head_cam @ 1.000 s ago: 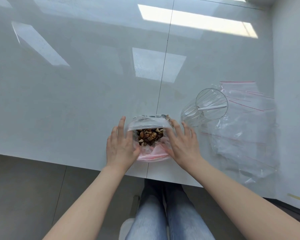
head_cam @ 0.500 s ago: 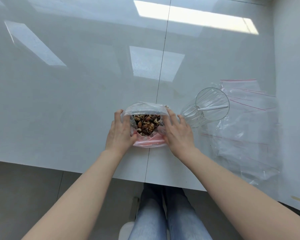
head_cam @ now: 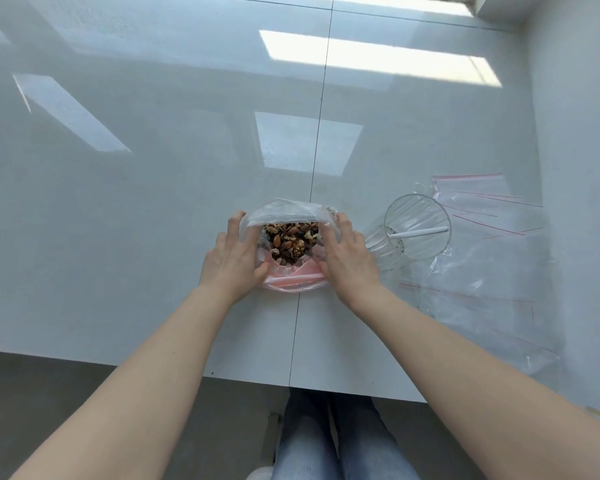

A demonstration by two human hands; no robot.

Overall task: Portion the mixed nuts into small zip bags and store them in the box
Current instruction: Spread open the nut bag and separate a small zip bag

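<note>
Nuts (head_cam: 290, 241), a brown mix of walnuts and almonds, fill a clear plastic bag with its rim rolled down and a pink zip strip (head_cam: 289, 268), standing open on a glossy white table (head_cam: 153, 202) between a person's two hands. At the bag's one side, the left hand (head_cam: 232, 258) cups the plastic wall, its fingers lying along the side and its thumb pressed to the near rim; at the other side, the right hand (head_cam: 347, 260) does the same, fingers spread up the wall. Both appear to be holding and steadying the bag rather than gripping tightly. Just beyond the right hand lies a clear ribbed glass tumbler (head_cam: 414, 233), tipped on its side with a white plastic spoon (head_cam: 419, 232) inside, and past that a loose pile of empty clear zip bags with red seal lines (head_cam: 492, 271). No storage box is in view. The step in hand looks like settling the supply bag open, ahead of portioning. A next move would likely call for one hand to free itself, reach past the tumbler for the spoon and a small bag, while the other keeps the nut bag upright so that nothing spills.
</note>
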